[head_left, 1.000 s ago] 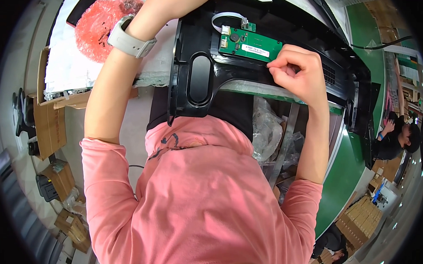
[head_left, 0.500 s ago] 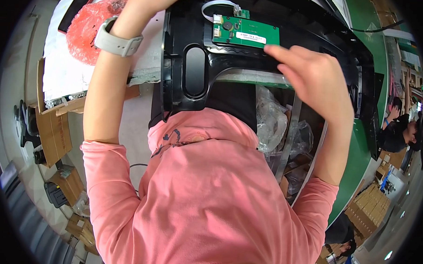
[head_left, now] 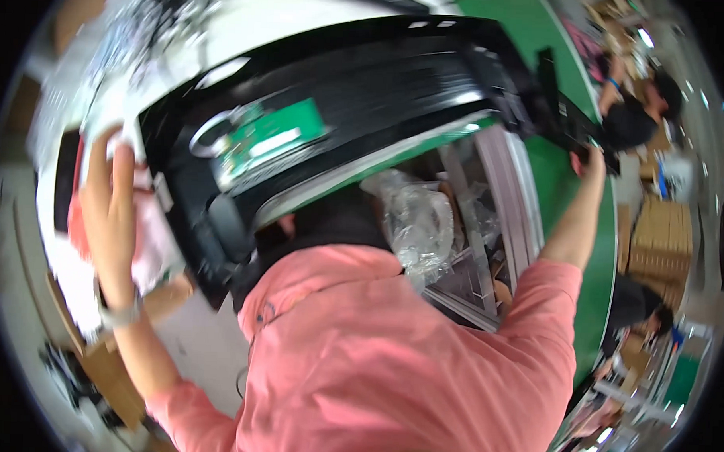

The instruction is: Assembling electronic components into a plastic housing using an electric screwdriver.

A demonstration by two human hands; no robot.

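Observation:
A large black plastic housing [head_left: 367, 75] lies across the table in front of me. Toward its left part sits a green circuit board [head_left: 290, 128] with a white label, and a white cable [head_left: 208, 134] loops at the board's left end. My left hand [head_left: 111, 205], blurred, has its fingers stretched out beside the housing's left edge, over red bubble wrap [head_left: 142, 234], with nothing in it. Far to the right, my right hand [head_left: 591, 161] closes round the near end of a long black plastic part [head_left: 569, 114]; some of its fingers are hidden.
A green table surface [head_left: 538, 200] runs along the right. Clear plastic bags [head_left: 418, 228] lie below the housing, inside a metal frame [head_left: 515, 183]. Clear-wrapped items [head_left: 158, 28] sit at the back left. Other people work on the right near stacked cartons [head_left: 661, 236].
My left hand has come back from the far edge to the housing's left side. My right hand has left the circuit board and reached right to the black part. The view has turned.

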